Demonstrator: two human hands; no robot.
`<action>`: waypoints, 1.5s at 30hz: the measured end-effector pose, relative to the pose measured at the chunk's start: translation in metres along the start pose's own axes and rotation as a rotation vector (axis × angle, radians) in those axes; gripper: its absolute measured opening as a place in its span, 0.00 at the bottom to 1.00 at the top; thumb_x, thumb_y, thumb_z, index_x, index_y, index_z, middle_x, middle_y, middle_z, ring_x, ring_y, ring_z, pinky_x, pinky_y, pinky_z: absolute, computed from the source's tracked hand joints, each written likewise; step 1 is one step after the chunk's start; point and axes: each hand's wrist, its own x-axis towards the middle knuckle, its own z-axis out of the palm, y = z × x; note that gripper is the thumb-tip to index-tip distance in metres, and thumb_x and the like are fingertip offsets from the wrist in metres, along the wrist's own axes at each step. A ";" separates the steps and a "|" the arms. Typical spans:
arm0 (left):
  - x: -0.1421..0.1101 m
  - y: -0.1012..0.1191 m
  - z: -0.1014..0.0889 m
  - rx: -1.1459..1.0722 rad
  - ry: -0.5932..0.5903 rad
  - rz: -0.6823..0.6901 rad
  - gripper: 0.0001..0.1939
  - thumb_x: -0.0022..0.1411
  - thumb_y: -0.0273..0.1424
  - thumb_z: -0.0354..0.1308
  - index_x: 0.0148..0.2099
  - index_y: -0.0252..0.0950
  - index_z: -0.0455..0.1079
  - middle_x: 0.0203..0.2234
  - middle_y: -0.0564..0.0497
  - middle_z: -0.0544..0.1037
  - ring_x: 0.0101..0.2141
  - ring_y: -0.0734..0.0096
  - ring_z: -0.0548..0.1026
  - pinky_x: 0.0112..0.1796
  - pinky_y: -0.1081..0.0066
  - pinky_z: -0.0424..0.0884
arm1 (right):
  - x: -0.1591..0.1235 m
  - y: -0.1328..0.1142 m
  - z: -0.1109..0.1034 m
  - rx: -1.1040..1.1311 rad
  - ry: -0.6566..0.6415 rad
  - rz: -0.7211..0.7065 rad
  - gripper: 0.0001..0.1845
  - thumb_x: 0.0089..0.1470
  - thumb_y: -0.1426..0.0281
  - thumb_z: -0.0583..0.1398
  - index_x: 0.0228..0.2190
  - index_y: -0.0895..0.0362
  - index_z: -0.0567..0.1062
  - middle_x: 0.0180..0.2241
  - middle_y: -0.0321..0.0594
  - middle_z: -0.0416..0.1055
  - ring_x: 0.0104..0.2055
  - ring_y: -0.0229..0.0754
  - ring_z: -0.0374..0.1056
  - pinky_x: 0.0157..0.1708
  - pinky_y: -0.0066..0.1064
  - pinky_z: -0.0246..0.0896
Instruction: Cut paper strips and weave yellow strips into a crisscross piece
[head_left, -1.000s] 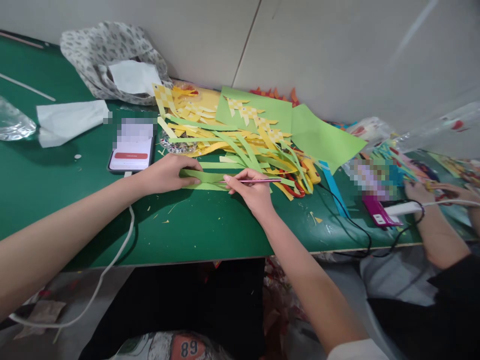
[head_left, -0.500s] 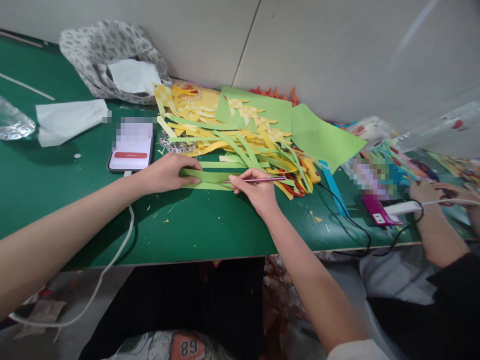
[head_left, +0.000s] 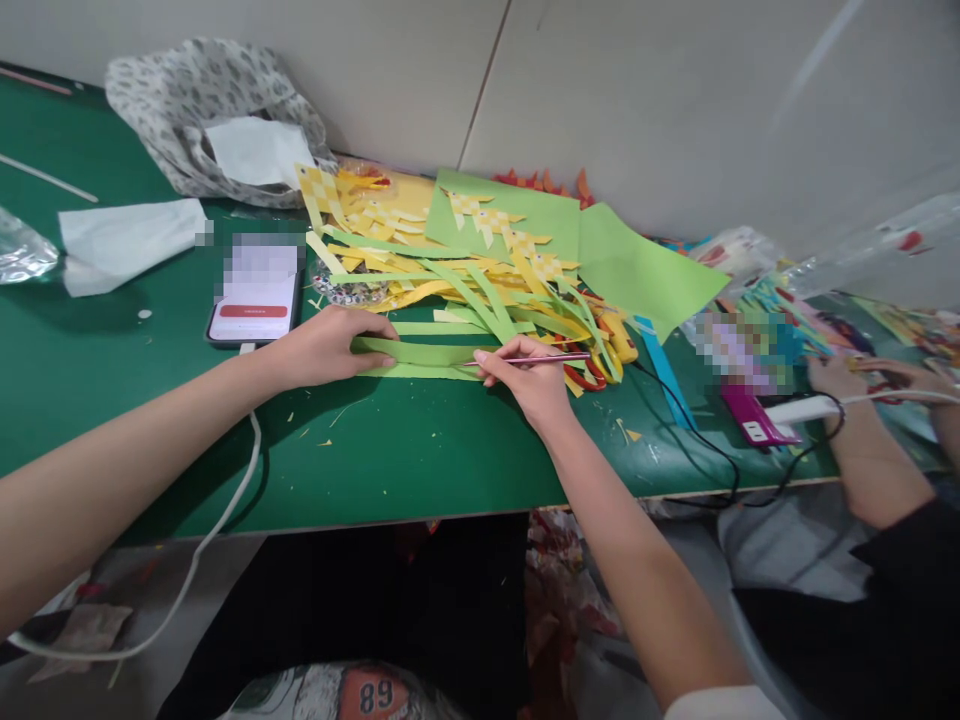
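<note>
My left hand (head_left: 326, 345) presses down flat on the left end of a light green paper strip (head_left: 420, 353) lying on the green table (head_left: 112, 360). My right hand (head_left: 529, 380) pinches a thin pen-like tool (head_left: 544, 358) with a pink shaft, its tip resting on the right part of the same strip. Just behind both hands lies a heap of green and yellow paper strips (head_left: 480, 285), with woven yellow paper shapes (head_left: 487, 222) on a green sheet.
A phone (head_left: 255, 295) with a white cable lies left of the strips. Tissues (head_left: 127, 240) and a patterned cloth bag (head_left: 202, 110) sit at the back left. At the right another person's hands (head_left: 840, 385) work near a pink power bank (head_left: 750, 418) and black cables.
My right hand has slid the tool rightward along the green strip. My left hand stays pressed on the strip's left end. The view shifted slightly right.
</note>
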 end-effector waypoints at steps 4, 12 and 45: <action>0.000 0.000 0.000 -0.004 0.000 0.002 0.18 0.57 0.43 0.55 0.44 0.37 0.72 0.39 0.49 0.78 0.38 0.63 0.75 0.40 0.69 0.67 | 0.000 0.000 -0.003 0.000 0.015 0.009 0.13 0.41 0.63 0.68 0.19 0.57 0.72 0.18 0.33 0.72 0.19 0.33 0.66 0.22 0.27 0.63; 0.000 0.003 -0.002 -0.013 -0.015 0.001 0.18 0.57 0.43 0.55 0.44 0.35 0.72 0.38 0.49 0.78 0.36 0.64 0.75 0.39 0.70 0.68 | 0.001 0.004 -0.012 0.025 0.016 0.013 0.13 0.41 0.65 0.69 0.19 0.57 0.72 0.18 0.34 0.73 0.18 0.33 0.67 0.23 0.26 0.64; 0.000 0.002 0.000 0.006 -0.003 0.014 0.19 0.57 0.44 0.55 0.43 0.36 0.73 0.37 0.49 0.78 0.37 0.64 0.75 0.39 0.69 0.68 | 0.002 0.010 -0.050 0.011 0.104 0.035 0.13 0.36 0.66 0.71 0.17 0.57 0.72 0.17 0.34 0.73 0.17 0.31 0.65 0.20 0.24 0.63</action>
